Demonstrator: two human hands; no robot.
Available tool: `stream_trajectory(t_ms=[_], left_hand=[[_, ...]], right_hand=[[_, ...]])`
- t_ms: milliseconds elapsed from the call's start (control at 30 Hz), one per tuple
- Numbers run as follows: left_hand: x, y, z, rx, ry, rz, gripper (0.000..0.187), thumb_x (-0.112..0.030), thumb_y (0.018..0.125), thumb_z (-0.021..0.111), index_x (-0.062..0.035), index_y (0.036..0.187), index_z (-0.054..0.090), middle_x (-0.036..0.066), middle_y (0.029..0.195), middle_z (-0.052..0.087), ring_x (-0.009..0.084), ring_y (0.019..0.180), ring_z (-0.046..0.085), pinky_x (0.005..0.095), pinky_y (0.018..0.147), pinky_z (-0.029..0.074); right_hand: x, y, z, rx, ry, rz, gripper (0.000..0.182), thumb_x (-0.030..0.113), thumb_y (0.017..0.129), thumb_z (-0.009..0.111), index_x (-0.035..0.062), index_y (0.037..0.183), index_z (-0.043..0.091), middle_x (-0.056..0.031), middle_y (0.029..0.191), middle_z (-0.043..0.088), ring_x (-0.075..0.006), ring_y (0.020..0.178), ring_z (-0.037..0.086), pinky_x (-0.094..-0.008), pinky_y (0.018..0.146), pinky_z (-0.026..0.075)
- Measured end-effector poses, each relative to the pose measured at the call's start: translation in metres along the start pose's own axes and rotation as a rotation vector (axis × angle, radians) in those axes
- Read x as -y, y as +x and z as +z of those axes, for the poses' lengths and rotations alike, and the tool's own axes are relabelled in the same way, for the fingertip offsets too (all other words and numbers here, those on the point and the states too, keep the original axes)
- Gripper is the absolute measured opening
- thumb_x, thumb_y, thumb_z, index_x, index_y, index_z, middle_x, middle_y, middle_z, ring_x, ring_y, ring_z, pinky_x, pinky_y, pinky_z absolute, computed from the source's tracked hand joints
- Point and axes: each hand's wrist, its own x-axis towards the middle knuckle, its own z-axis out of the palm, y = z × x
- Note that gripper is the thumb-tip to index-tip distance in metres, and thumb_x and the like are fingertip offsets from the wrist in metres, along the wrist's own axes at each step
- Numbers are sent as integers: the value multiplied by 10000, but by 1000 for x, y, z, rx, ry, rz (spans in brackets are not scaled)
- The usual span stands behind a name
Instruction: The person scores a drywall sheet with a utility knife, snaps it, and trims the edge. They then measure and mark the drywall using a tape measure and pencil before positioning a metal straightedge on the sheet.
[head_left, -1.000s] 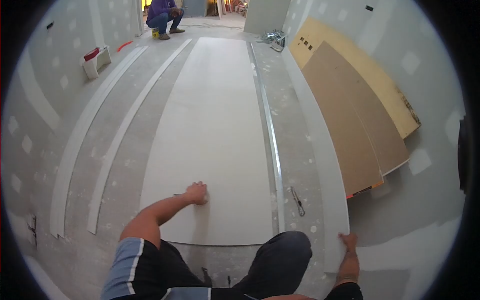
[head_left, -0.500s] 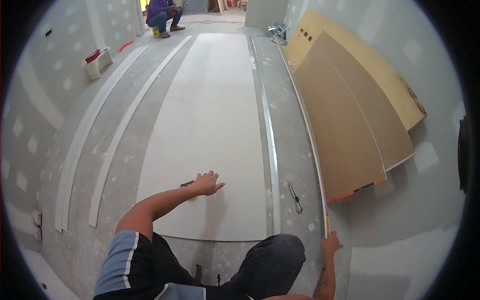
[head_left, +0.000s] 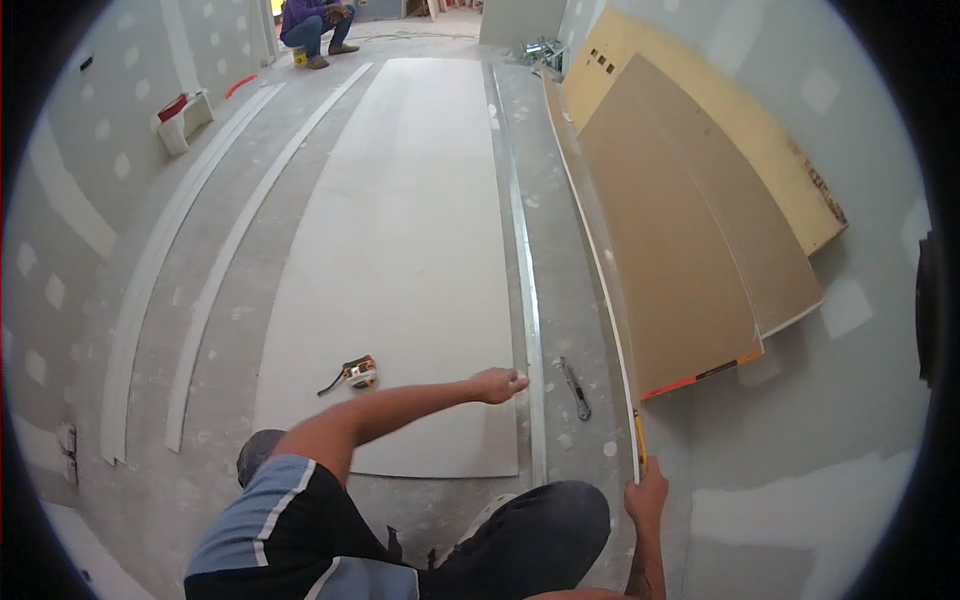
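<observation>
My left hand (head_left: pixel 499 386) reaches across the right edge of the white drywall sheet (head_left: pixel 400 230), beside the metal stud (head_left: pixel 533 350). Its fingers are loosely bent and somewhat apart, with nothing visible in them. On the sheet, behind that forearm, lies a tape measure (head_left: pixel 360 372). My right hand (head_left: pixel 647 492) is closed at the near end of a long, narrow drywall strip (head_left: pixel 612 315). A yellow pencil (head_left: pixel 641 438) sticks up from the same hand, alongside the strip. To the right of the stud, a utility knife (head_left: pixel 575 389) rests on the concrete floor.
Brown boards (head_left: pixel 670 230) and a yellowish panel (head_left: pixel 745 130) lean on the right wall. Long white strips (head_left: pixel 190 240) lie at left. A person (head_left: pixel 318 28) sits at the back on a yellow bucket (head_left: pixel 300 58). A red container (head_left: pixel 172 108) stands by the left wall.
My left hand has left the tape measure and moved right, to the sheet's edge. My right hand has turned and closed around the strip's end. The strip has shifted slightly.
</observation>
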Motion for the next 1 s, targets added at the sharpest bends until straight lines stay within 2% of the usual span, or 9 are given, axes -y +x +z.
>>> stream_trajectory(t_ms=[67, 167, 267, 400, 467, 633, 800, 867, 1000], left_hand=[[-11, 50, 33, -49, -200, -73, 797, -659, 877, 309, 38, 1237, 451, 261, 1204, 509, 400, 1157, 469, 468, 974, 371], [-63, 77, 67, 106, -1045, -318, 1069, -844, 706, 325, -7, 1369, 281, 226, 1402, 311, 399, 1245, 373, 570, 1010, 271], [-88, 123, 127, 128, -1477, -411, 1068, -850, 695, 342, -24, 1369, 294, 232, 1394, 319, 390, 1240, 376, 541, 1024, 269], [-132, 149, 134, 36, -1938, -187, 1054, -835, 692, 395, -32, 1370, 314, 217, 1384, 348, 350, 1253, 368, 500, 1021, 300], [-151, 146, 121, -40, -2091, -29, 1052, -830, 684, 422, -34, 1366, 335, 213, 1379, 365, 339, 1262, 363, 480, 1023, 312], [-181, 106, 82, -351, -1898, -306, 946, -761, 734, 475, 27, 1257, 446, 140, 1168, 550, 263, 1033, 552, 391, 902, 451], [-166, 124, 94, -328, -1916, -246, 909, -760, 720, 496, 14, 1196, 502, 127, 1104, 571, 249, 983, 572, 393, 836, 485], [-168, 122, 92, -307, -1913, -249, 909, -766, 716, 494, 12, 1186, 509, 129, 1101, 572, 249, 983, 572, 394, 831, 487], [-174, 103, 75, -305, -1938, -262, 934, -778, 703, 493, 14, 1196, 508, 133, 1092, 575, 254, 980, 572, 406, 837, 482]], right_hand=[[-12, -7, -14, 123, 304, 0, 397, 17, 655, 660, -6, 1035, 551, -195, 939, 625, -330, 904, 615, -369, 799, 470], [-18, -26, -28, 213, 407, -21, 407, 25, 643, 672, -9, 1030, 550, -185, 884, 617, -298, 842, 620, -350, 788, 467], [-15, -46, -41, 279, 330, 17, 424, 25, 643, 668, -17, 1046, 545, -170, 873, 608, -257, 826, 613, -338, 779, 464], [-34, -63, -39, 242, 489, 14, 399, 39, 654, 663, -25, 1033, 554, -165, 855, 618, -239, 809, 619, -333, 767, 467], [-35, -72, -39, 267, 583, 60, 335, -61, 663, 649, -5, 962, 509, -71, 847, 570, -148, 788, 556, -273, 760, 439], [-23, -86, -45, 261, 720, 119, 324, -96, 697, 647, 3, 976, 515, -56, 844, 559, -118, 804, 550, -247, 766, 435], [-32, -94, -44, 204, 557, 28, 328, -76, 701, 671, -17, 995, 537, -56, 855, 565, -106, 813, 537, -241, 785, 436], [4, -106, -78, 264, 684, 30, 296, 176, 809, 659, 64, 1059, 547, -54, 782, 512, -146, 723, 458, -258, 663, 419], [1, -112, -76, 198, 484, -103, 288, 172, 815, 652, 51, 1053, 546, -21, 744, 474, -119, 708, 436, -260, 647, 411]])
